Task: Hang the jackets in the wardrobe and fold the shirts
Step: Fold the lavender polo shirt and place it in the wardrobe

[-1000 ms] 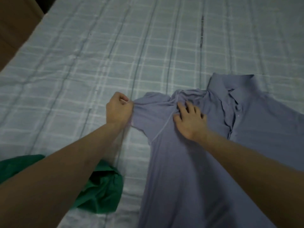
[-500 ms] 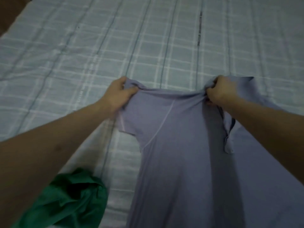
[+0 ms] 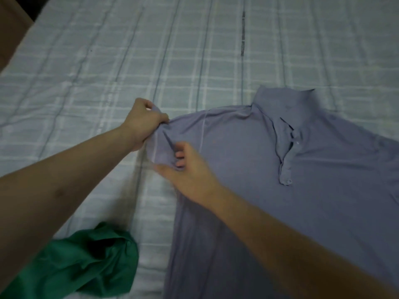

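A grey-blue polo shirt (image 3: 269, 169) lies front up on the bed, collar toward the far side, placket buttons showing. My left hand (image 3: 142, 121) grips the outer end of its short left-side sleeve. My right hand (image 3: 190, 173) pinches the lower hem of the same sleeve between thumb and fingers. The sleeve is stretched between the two hands. A crumpled green garment (image 3: 86, 262) lies at the lower left, partly under my left forearm.
The bed is covered by a pale blue plaid sheet (image 3: 194, 50) that fills most of the view. A brown wooden surface (image 3: 10, 24) shows at the top left corner beyond the bed's edge.
The shirt, held up by sleeve and collar half a second ago, now lies flat. My right hand left the collar and came down to the sleeve hem. My left hand still holds the sleeve.
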Demonstrator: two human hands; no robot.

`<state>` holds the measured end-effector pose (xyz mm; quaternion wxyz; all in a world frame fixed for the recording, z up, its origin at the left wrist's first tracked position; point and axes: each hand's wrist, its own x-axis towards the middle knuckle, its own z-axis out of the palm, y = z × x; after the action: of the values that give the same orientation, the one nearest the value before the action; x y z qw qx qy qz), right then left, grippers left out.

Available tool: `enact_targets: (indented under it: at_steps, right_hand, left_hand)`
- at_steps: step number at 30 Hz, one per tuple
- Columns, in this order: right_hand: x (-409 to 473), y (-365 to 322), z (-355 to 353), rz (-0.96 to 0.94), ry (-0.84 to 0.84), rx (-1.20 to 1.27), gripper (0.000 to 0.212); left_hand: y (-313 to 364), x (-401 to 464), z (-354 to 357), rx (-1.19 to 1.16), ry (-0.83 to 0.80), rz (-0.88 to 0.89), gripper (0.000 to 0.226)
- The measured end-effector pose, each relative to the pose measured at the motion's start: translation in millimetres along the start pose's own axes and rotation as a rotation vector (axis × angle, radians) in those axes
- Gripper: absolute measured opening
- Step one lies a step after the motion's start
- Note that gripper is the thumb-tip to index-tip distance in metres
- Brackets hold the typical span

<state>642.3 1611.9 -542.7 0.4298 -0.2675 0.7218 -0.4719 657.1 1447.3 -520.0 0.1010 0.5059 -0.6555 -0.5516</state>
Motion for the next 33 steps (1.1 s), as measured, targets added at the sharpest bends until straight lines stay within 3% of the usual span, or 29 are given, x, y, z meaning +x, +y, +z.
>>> enact_targets:
  at_steps: [2,3,7,9,11,13,15,18,21,23,26,28,30,32,33]
  right_hand:
    - [3,-20,15,0.126,0.078,0.128,0.096]
    - [7,-27,16,0.171,0.156,0.160,0.090]
    - [15,-28,-24,0.288,0.437,0.192,0.014]
    - [12,-17,-54,0.385,0.425,0.348,0.004]
    - [2,-4,-87,0.534,0.344,0.479,0.009]
    - [-9,14,-115,0.591,0.343,0.460,0.014]
    - [-19,23,-124,0.574,0.416,0.392,0.030]
    - [-26,25,-121,0.511,0.471,0.261,0.084]
    - [-28,33,-117,0.455,0.378,-0.042,0.074]
    - [-31,40,-114,0.463,0.285,-0.004,0.077]
    - [-42,49,-109,0.462,0.197,0.046,0.096]
    - [-52,52,-105,0.338,0.299,-0.275,0.091]
    - [-57,64,-98,0.005,0.457,-0.775,0.079]
    - [-58,71,-97,-0.185,0.318,-0.965,0.077]
    - [-59,76,-97,-0.185,0.245,-0.963,0.078]
  left_hand:
    - [19,-11,14,0.061,-0.114,0.046,0.034]
    - [25,-14,20,0.089,-0.173,0.067,0.033]
    - [54,-33,56,0.065,-0.459,0.078,0.025]
    - [64,-39,70,0.051,-0.597,0.058,0.027]
    - [63,-35,83,0.000,-0.553,0.071,0.027]
    - [51,-29,92,-0.007,-0.363,0.142,0.017]
    - [28,-24,99,0.144,-0.282,0.298,0.030]
    - [-10,-21,104,0.662,-0.459,0.541,0.039]
    - [-31,-21,107,1.070,-0.571,0.568,0.075]
    - [-32,-17,108,1.218,-0.576,0.607,0.080]
    - [-27,-8,103,1.433,-0.535,0.648,0.078]
    - [-23,-5,101,1.480,-0.428,0.775,0.077]
    - [-19,-15,104,1.374,-0.338,1.037,0.074]
    - [-29,-27,113,1.248,-0.282,1.182,0.067]
    - [-37,-34,119,1.217,-0.285,1.120,0.067]
